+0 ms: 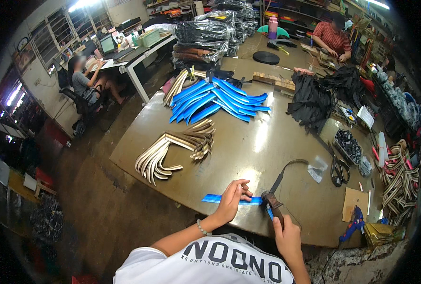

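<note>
A blue webbing strap [211, 198] runs across the near part of the table and passes under my left hand [233, 201]. That hand's fingers are bent and close around the strap, near where it meets a dark buckle [272, 203]. My right hand [288, 236] is closed on the buckle's lower side, with a bit of blue strap showing below it. From the buckle's top a narrow black strap [291, 164] curls away to the right. Exactly how the blue strap passes through the buckle is hidden.
Piles of blue straps [215, 99] and cream-brown straps [167, 146] lie farther off. To the right are scissors [339, 171], a blue glue gun [353, 225], cardboard [355, 203] and a tray of black buckles [348, 144]. Black straps [310, 102] heap beyond. Two people work farther away.
</note>
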### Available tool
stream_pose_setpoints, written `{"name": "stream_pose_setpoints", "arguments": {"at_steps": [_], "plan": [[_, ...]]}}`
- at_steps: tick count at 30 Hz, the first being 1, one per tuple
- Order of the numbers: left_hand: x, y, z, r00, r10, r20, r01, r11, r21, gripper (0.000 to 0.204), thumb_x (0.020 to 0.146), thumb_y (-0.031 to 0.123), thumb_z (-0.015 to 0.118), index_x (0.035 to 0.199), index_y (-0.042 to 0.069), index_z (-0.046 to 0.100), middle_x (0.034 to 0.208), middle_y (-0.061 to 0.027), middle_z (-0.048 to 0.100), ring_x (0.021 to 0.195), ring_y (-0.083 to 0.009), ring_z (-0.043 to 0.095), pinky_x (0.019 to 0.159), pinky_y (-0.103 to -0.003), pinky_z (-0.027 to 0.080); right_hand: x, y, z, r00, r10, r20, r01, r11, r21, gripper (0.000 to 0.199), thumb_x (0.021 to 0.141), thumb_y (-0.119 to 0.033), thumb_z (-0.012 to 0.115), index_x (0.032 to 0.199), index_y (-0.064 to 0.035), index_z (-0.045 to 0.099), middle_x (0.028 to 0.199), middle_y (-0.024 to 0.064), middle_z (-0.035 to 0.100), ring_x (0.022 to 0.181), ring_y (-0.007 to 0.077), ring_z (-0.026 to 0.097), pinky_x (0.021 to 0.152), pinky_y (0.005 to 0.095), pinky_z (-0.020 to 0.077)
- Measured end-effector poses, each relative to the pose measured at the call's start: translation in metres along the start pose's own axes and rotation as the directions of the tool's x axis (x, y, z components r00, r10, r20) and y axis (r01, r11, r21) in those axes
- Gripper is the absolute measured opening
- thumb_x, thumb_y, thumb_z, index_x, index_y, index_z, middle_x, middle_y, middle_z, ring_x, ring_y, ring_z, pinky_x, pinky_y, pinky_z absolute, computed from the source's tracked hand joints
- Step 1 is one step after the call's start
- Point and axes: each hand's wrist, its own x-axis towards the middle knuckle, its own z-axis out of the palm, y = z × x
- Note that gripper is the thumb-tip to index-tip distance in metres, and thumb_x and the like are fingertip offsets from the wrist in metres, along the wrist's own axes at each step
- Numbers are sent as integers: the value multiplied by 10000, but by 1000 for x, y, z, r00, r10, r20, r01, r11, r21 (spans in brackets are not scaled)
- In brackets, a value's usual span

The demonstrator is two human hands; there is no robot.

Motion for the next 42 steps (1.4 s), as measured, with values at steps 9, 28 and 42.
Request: {"name": "stream_pose_setpoints", "arguments": {"at_steps": [9, 28, 42], "plan": [[2, -4, -1, 999, -11, 53, 11, 1000, -5, 364, 1083, 224, 307, 1281, -28, 479, 1045, -116, 522, 974, -193, 610, 860, -327, 546, 10, 0, -12, 994, 53, -98, -59, 996, -67, 390, 980, -386, 537, 901, -3, 533, 698, 295, 606, 687, 517, 595, 591, 565, 447], [-1, 8, 23, 918, 223, 328, -395, 591, 703, 281, 918, 163, 630, 1144, -3, 639, 1174, -139, 573, 1028, -304, 557, 903, -377, 463, -5, 87, -60, 695, 307, -650, -494, 861, -121, 504, 994, -420, 516, 1179, 40, 603, 1037, 307, 655, 957, 474, 620, 797, 496, 482], [47, 24, 22, 741, -397, 542, 91, 859, 503, 319, 929, 174, 670, 1197, 13, 604, 1020, -70, 703, 946, -159, 656, 863, -296, 506, 1, 120, -40, 725, 125, -677, -609, 577, -544, 399, 1017, -396, 460, 1188, -47, 552, 948, 141, 601, 785, 336, 650, 631, 432, 509]]}}
